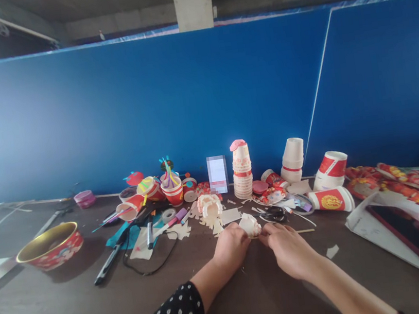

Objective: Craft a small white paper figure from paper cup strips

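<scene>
My left hand (232, 246) and my right hand (288, 250) meet at the table's middle, both pinching a small white crumpled paper-cup piece (249, 225). Its exact shape is partly hidden by my fingers. Just beyond my left hand stands a white cut-paper cup craft with curled strips (209, 210), among paper scraps. Black scissors (274, 214) lie beyond my right hand, not touched by it.
Behind the hands, the dark table (53, 298) holds a stack of paper cups (241, 170), red-printed cups (331, 200), a red tin bowl (49, 247), a utility knife (109, 259), a marker (149, 233) and tape (168, 215). A blue wall (129, 111) stands behind.
</scene>
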`<state>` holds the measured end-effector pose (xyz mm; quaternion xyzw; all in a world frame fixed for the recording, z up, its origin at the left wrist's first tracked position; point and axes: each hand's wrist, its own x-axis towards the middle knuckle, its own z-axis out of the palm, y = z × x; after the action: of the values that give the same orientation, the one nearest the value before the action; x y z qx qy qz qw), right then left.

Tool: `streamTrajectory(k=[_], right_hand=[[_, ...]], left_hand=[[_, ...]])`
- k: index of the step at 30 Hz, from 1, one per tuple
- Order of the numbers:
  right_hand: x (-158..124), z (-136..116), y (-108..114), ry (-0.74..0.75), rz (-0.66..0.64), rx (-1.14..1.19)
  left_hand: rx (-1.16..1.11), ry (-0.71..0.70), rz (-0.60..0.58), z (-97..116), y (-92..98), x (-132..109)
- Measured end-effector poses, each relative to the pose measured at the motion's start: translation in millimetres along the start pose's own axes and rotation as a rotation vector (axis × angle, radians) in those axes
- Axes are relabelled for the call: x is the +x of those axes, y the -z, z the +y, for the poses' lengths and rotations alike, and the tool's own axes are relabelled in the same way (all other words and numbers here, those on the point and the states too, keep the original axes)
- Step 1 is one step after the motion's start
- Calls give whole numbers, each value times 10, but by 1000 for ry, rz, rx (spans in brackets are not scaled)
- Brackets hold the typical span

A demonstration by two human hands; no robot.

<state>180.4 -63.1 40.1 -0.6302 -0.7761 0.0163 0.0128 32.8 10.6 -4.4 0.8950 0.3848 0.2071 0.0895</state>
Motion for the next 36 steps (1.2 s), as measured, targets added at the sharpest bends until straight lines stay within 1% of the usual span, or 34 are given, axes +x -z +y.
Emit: streamTrajectory(k=[4,9,14,18,23,28,30,32,33,34,36], right_hand=[[7,2,-11,5,24,10],[44,29,-38,-5,82,76],[127,60,-88,-53,136,117],[186,81,-111,-51,162,114],[184,204,-81,-59,161,68],[141,369,-31,-117,118,14],[138,365,-33,-132,161,38],[150,295,-52,-96,268,111],[162,239,-66,-36,317,157],[176,176,-80,26,346,198],[212,52,-110,133,347,253]], left_hand=[[-59,29,9,-17,-14,-5],[-72,36,8,-23,-9,-1],[-45,63,-29,-15,16,9],[-36,97,-58,-9,25,10],[-67,124,-60,-7,40,-1],[-100,89,-50,-33,30,-3],[-109,81,-33,-50,8,0],[-124,69,-9,-65,-15,1],[-129,65,3,-71,-24,0],[-129,59,12,-75,-30,-2],[-125,38,15,-80,-29,-8]])
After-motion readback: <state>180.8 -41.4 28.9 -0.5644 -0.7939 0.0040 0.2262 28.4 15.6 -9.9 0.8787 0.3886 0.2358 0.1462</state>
